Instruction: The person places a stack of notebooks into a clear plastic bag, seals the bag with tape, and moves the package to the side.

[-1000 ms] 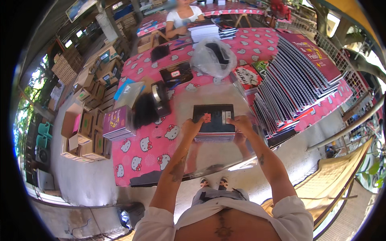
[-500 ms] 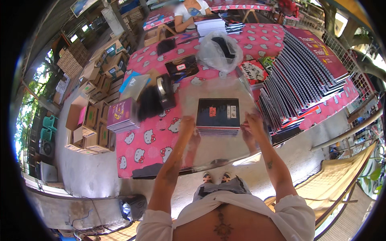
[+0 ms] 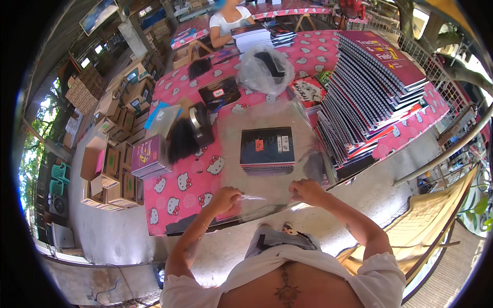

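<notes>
- While both hands pinch the near edge of the clear plastic sheet (image 3: 272, 192), the left hand (image 3: 224, 197) and right hand (image 3: 307, 191) keep it taut, judging by its flat spread.
- Just beyond the grip, the stack of dark notebooks (image 3: 267, 150) lies centred on the sheet, seemingly ready for wrapping.

Bright daylight floods the scene; glare glints off the clear plastic sheet (image 3: 267, 154). Fisheye bending warps the edges, ringed by a black, softly blurred border.
</notes>
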A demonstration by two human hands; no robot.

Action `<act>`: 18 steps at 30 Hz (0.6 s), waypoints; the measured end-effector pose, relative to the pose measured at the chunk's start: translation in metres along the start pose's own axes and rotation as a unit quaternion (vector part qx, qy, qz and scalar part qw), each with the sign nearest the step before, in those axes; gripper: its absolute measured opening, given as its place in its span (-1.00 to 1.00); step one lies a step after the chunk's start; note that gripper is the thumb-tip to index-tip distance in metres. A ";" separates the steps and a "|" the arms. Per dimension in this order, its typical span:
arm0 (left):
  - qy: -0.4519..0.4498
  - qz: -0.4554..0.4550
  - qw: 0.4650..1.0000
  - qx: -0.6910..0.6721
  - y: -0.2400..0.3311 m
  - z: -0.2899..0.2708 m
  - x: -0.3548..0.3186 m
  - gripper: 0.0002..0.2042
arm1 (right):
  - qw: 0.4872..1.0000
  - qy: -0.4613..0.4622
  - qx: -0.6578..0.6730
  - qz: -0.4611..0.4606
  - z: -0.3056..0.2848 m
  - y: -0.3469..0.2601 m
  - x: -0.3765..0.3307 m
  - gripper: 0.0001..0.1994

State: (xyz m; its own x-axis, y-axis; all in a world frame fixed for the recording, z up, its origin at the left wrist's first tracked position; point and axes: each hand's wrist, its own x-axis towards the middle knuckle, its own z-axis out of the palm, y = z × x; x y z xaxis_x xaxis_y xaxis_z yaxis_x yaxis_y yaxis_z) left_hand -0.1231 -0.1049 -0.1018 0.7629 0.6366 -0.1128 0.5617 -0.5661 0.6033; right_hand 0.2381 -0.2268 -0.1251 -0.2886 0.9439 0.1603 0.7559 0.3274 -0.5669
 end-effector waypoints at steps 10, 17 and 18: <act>0.137 -0.068 0.988 -0.007 -0.012 -0.072 0.092 -0.77 | 0.908 0.324 0.232 0.132 -0.061 0.056 0.061 -0.67; 0.000 -0.151 0.968 -0.198 -0.031 -0.103 0.135 -0.72 | 0.839 0.124 0.474 0.236 -0.078 0.082 0.054 -0.67; -0.006 -0.184 0.913 -0.363 -0.057 -0.090 0.131 -0.74 | 0.848 0.090 0.470 0.229 -0.074 0.079 0.067 -0.70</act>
State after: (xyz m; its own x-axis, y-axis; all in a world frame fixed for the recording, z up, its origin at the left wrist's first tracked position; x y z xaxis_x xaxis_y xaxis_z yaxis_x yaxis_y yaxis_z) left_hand -0.0845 0.0582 -0.0799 0.5705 0.7059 -0.4198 0.4238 0.1847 0.8867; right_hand 0.3216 -0.1342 -0.0996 0.0656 0.9819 -0.1774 -0.0627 -0.1734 -0.9829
